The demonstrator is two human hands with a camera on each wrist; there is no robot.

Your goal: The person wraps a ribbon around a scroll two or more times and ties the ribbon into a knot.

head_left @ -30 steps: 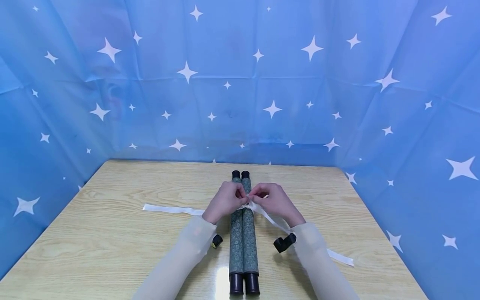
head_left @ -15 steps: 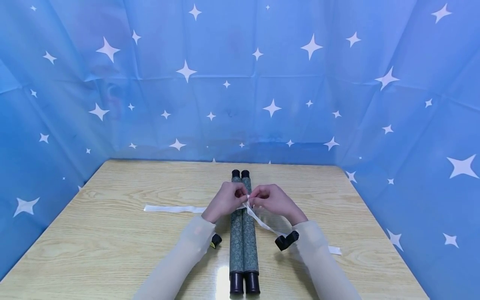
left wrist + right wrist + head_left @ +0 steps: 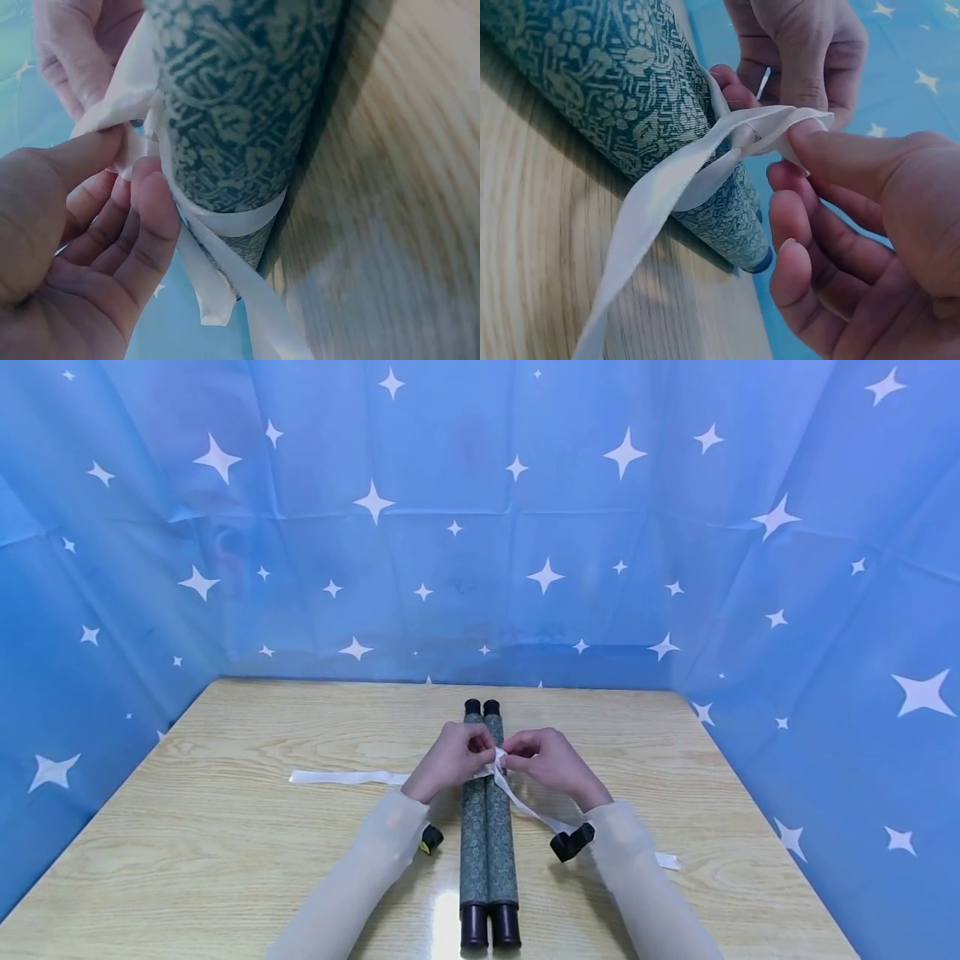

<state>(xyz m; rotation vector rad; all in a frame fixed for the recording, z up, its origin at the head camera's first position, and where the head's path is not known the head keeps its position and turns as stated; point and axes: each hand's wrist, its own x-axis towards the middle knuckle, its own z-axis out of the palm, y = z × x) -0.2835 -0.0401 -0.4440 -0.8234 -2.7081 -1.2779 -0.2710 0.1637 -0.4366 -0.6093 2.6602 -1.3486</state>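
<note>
A hanging scroll (image 3: pixel 473 843), rolled from both ends into two green patterned rolls with dark end knobs, lies lengthwise on the table. White ribbon (image 3: pixel 649 195) wraps round it and crosses on top near its far part. Over that crossing, my left hand (image 3: pixel 453 756) pinches the ribbon between thumb and fingers. Opposite it, my right hand (image 3: pixel 551 764) pinches a folded part of the ribbon, its thumb on top in the right wrist view. Fingertips of both hands nearly meet. In the left wrist view, the left fingers (image 3: pixel 154 202) partly hide the crossing.
One ribbon tail stretches left across the wooden table (image 3: pixel 247 843); the other runs right beneath the right forearm. Black wrist cameras (image 3: pixel 572 842) sit under both cuffs. A blue curtain (image 3: pixel 450 568) with white stars stands behind the table and along its sides.
The right ribbon tail has been drawn inward, its end now nearer the right sleeve. A ribbon fold shows more plainly between the fingertips. Both hands stay nearly in place.
</note>
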